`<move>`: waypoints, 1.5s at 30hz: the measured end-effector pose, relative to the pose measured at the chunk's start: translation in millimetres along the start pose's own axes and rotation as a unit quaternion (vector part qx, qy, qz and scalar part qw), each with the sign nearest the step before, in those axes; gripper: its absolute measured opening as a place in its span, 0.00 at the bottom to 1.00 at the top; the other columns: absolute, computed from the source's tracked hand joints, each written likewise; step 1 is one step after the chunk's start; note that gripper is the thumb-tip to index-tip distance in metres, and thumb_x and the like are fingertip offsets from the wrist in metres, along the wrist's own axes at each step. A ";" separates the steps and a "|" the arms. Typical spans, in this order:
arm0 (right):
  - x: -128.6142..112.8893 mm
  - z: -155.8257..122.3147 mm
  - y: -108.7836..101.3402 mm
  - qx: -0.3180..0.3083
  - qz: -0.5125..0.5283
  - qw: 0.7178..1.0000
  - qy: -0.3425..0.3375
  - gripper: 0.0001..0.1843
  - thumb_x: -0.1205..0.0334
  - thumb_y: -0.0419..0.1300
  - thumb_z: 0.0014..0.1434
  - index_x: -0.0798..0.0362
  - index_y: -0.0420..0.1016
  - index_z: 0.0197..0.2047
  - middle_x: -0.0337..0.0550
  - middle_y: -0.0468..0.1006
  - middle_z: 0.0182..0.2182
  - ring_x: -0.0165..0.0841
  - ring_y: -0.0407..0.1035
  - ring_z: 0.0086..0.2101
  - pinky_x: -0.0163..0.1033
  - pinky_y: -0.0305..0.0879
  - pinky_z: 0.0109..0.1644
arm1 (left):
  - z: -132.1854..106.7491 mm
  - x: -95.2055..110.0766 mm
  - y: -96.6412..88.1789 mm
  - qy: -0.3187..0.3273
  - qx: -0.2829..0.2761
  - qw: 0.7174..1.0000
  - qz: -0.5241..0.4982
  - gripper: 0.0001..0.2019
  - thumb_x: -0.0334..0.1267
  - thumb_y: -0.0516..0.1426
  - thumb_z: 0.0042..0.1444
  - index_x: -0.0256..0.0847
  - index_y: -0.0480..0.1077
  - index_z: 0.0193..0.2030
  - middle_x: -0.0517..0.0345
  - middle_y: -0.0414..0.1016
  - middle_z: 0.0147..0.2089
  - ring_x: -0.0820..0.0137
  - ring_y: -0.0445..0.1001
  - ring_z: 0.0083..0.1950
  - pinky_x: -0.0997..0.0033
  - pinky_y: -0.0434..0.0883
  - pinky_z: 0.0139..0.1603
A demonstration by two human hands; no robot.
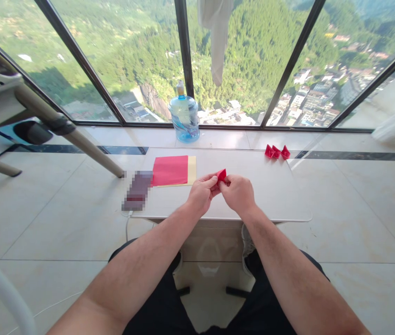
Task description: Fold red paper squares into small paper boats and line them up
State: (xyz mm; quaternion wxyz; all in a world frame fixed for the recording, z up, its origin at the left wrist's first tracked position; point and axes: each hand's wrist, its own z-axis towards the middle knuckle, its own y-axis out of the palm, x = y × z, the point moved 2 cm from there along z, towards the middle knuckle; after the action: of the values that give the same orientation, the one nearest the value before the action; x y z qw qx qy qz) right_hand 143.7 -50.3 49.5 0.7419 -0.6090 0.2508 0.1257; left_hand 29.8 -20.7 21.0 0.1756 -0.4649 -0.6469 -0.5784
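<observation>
A small folded red paper piece [221,175] is pinched between my two hands above the low white table [274,195]. My left hand [202,193] grips its left side with fingers closed, and my right hand [238,193] grips its right side the same way. A stack of paper sheets [170,170], red on top and cream beneath, lies flat on the table just left of my hands. Three small folded red paper shapes [276,151] sit together at the table's far right corner.
A blurred phone [137,190] with a cable lies on the table's left edge. A blue water jug [184,114] stands on the sill by the window. A treadmill frame [44,116] reaches in at the left. Tiled floor surrounds the table.
</observation>
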 end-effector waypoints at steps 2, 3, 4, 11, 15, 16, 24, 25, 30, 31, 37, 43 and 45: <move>0.2 0.1 -0.1 -0.008 0.004 1.000 0.000 0.13 0.57 0.56 0.60 0.50 0.76 0.27 0.44 0.80 0.26 0.33 0.69 0.27 0.37 0.50 0.31 | -0.2 -0.1 -0.3 0.008 0.006 1.000 -0.002 0.06 0.32 0.63 0.53 0.34 0.79 0.38 0.50 0.81 0.34 0.70 0.78 0.35 0.64 0.74 0.48; 0.3 0.2 0.1 -0.011 0.004 1.000 -0.001 0.12 0.58 0.56 0.59 0.50 0.77 0.28 0.44 0.80 0.26 0.33 0.69 0.27 0.37 0.50 0.31 | -0.5 -0.2 -0.1 0.011 0.006 1.000 0.002 0.07 0.32 0.63 0.53 0.34 0.79 0.39 0.50 0.81 0.35 0.70 0.78 0.35 0.64 0.73 0.49; 0.6 0.6 0.4 -0.011 0.004 1.000 -0.001 0.12 0.58 0.56 0.59 0.50 0.77 0.28 0.44 0.80 0.26 0.34 0.69 0.27 0.37 0.51 0.30 | -1.0 -0.4 0.4 0.014 0.004 1.000 0.007 0.07 0.32 0.63 0.53 0.33 0.79 0.39 0.50 0.81 0.36 0.70 0.78 0.36 0.64 0.73 0.50; 5.8 5.1 2.1 0.005 0.124 0.992 0.018 0.10 0.58 0.59 0.57 0.51 0.80 0.30 0.41 0.79 0.24 0.33 0.70 0.26 0.36 0.58 0.31 | 1.5 1.3 0.5 0.028 -0.003 1.000 -0.001 0.10 0.30 0.62 0.53 0.33 0.78 0.43 0.49 0.81 0.40 0.66 0.79 0.43 0.60 0.71 0.56; 7.7 1.3 -3.3 0.044 0.215 0.975 -0.025 0.13 0.56 0.60 0.57 0.52 0.81 0.41 0.40 0.80 0.29 0.31 0.70 0.26 0.35 0.65 0.34 | 8.8 7.9 -7.0 0.008 0.048 0.998 -0.049 0.09 0.28 0.58 0.57 0.34 0.74 0.45 0.49 0.80 0.40 0.68 0.79 0.41 0.63 0.72 0.53; 7.4 -0.7 -4.1 0.050 0.203 0.977 -0.050 0.13 0.55 0.61 0.57 0.52 0.80 0.42 0.40 0.80 0.29 0.30 0.69 0.26 0.35 0.65 0.34 | 10.1 9.5 -8.7 0.003 0.060 0.997 -0.057 0.10 0.27 0.57 0.58 0.35 0.73 0.46 0.50 0.80 0.39 0.69 0.79 0.40 0.64 0.73 0.52; 5.6 -13.6 9.2 0.070 0.019 0.986 -0.151 0.12 0.61 0.54 0.65 0.50 0.80 0.40 0.43 0.81 0.35 0.32 0.72 0.34 0.35 0.62 0.41 | 10.9 5.0 -5.6 -0.014 0.066 0.995 -0.069 0.12 0.28 0.59 0.57 0.36 0.69 0.49 0.49 0.79 0.41 0.68 0.80 0.41 0.65 0.74 0.49; 7.1 -13.7 10.3 0.083 0.010 0.985 -0.154 0.13 0.62 0.53 0.65 0.51 0.80 0.39 0.44 0.81 0.35 0.32 0.72 0.34 0.35 0.62 0.41 | 10.4 3.0 -4.0 -0.020 0.067 0.995 -0.066 0.12 0.28 0.60 0.57 0.36 0.69 0.48 0.49 0.79 0.41 0.68 0.80 0.40 0.65 0.74 0.49; 36.0 3.6 7.9 0.143 -0.036 0.982 -0.113 0.14 0.63 0.52 0.64 0.52 0.80 0.38 0.46 0.80 0.34 0.33 0.71 0.35 0.35 0.61 0.40 | 3.4 -4.4 3.0 -0.081 0.074 0.994 0.013 0.11 0.31 0.61 0.57 0.36 0.71 0.47 0.45 0.78 0.47 0.66 0.79 0.44 0.62 0.73 0.50; 46.6 11.5 5.4 0.157 -0.045 0.982 -0.096 0.13 0.64 0.52 0.64 0.53 0.79 0.37 0.46 0.80 0.33 0.33 0.71 0.34 0.35 0.61 0.40 | 1.6 -5.2 3.5 -0.092 0.076 0.992 0.038 0.11 0.31 0.62 0.56 0.37 0.72 0.46 0.44 0.78 0.48 0.65 0.79 0.45 0.61 0.72 0.51; 120.5 68.2 -13.5 0.210 -0.096 0.971 0.063 0.13 0.65 0.53 0.59 0.52 0.79 0.34 0.46 0.78 0.29 0.35 0.67 0.30 0.38 0.58 0.37 | -4.0 -8.5 5.3 -0.126 0.039 0.980 0.146 0.14 0.36 0.67 0.48 0.38 0.76 0.43 0.42 0.78 0.50 0.59 0.77 0.50 0.58 0.68 0.55; 161.0 105.2 -11.4 0.178 -0.116 0.971 0.110 0.12 0.65 0.53 0.59 0.54 0.80 0.35 0.49 0.78 0.31 0.35 0.65 0.31 0.41 0.59 0.38 | -4.0 -12.8 8.5 -0.133 0.025 0.974 0.183 0.16 0.40 0.67 0.46 0.38 0.77 0.42 0.42 0.79 0.50 0.56 0.77 0.52 0.58 0.66 0.53; 166.7 113.4 -9.2 0.171 -0.120 0.971 0.112 0.13 0.66 0.52 0.61 0.55 0.80 0.36 0.50 0.77 0.33 0.34 0.65 0.33 0.42 0.59 0.39 | -4.0 -14.5 9.1 -0.141 0.022 0.971 0.192 0.16 0.39 0.66 0.47 0.38 0.77 0.43 0.43 0.79 0.50 0.56 0.77 0.52 0.59 0.65 0.53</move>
State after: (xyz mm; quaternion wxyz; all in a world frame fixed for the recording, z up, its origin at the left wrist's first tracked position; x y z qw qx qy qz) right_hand 313.6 37.4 -15.3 0.8121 -0.5086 0.2754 -0.0779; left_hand 43.3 -31.0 16.3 0.2006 -0.6529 -0.5765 -0.4485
